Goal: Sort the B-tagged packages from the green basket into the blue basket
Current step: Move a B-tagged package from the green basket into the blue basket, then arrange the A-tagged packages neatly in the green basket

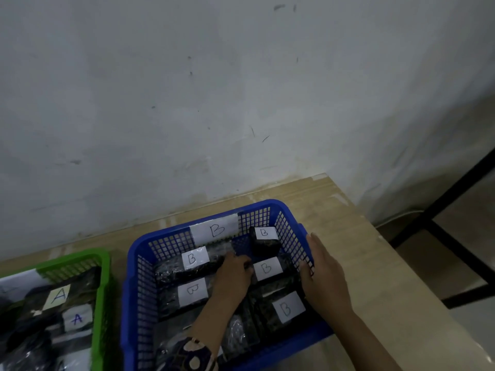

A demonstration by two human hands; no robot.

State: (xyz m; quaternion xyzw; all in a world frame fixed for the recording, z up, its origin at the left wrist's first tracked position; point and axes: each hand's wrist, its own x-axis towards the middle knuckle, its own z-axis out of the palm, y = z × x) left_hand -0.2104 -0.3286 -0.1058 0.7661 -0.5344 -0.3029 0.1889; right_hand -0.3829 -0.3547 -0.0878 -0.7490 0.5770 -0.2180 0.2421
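The blue basket (131, 266), tagged B on its far wall, holds several black wrapped packages with white B tags. My left hand (233, 279) reaches into it palm down. Its fingertips curl on the left edge of the middle B-tagged package (267, 268). My right hand (325, 277) grips the basket's right wall, thumb inside and fingers outside along the rim. Another B package (263, 241) lies at the far right corner. The green basket (103, 269) stands at the lower left with black packages tagged A (59, 295).
Both baskets stand on a light wooden table (348, 223) pushed against a grey wall. The table's right edge runs just past my right hand. A black metal frame (455, 188) stands on the floor to the right.
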